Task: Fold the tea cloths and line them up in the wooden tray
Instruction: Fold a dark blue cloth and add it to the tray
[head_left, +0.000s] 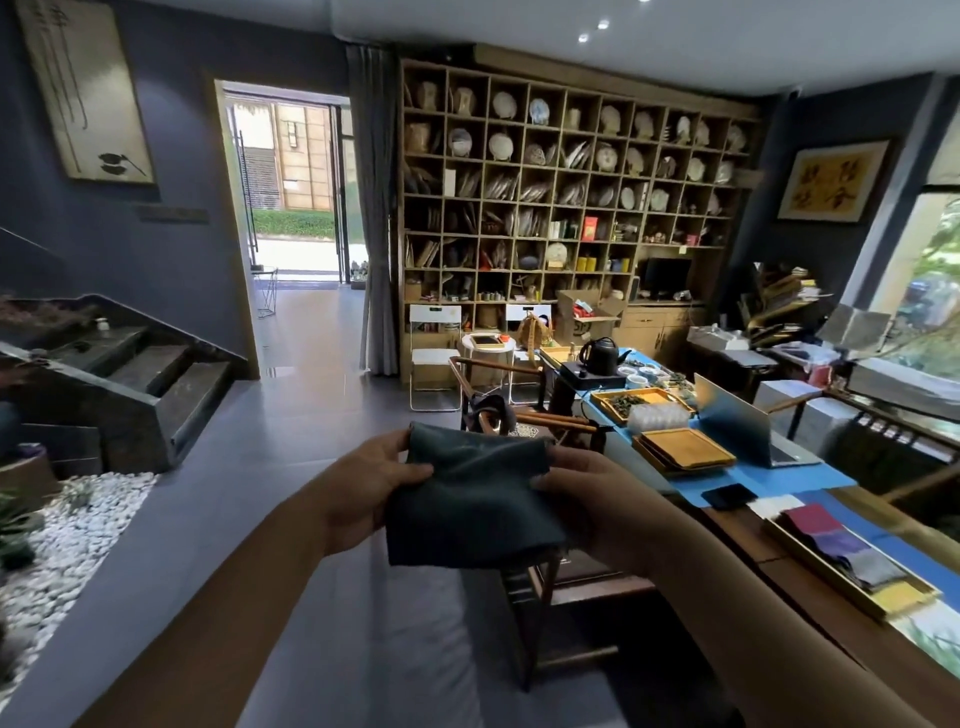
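A dark teal tea cloth (467, 499) hangs in mid-air in front of me, folded over, above the floor and a wooden chair. My left hand (371, 488) pinches its left edge with thumb on top. My right hand (592, 499) pinches its right edge. At the right, on the long table, lies the wooden tray (810, 564) with several folded cloths lined up in it: magenta, purple, grey and yellow. A black folded cloth (730, 495) and a white one (776, 505) lie on the blue runner just beyond the tray.
The table (779, 571) with a blue runner carries a stack of wooden trays (685, 451), a laptop (737, 423), a tray of tea leaves and a black kettle (602, 356). Wooden chairs (550, 587) stand below the cloth. Grey floor and stone steps lie left.
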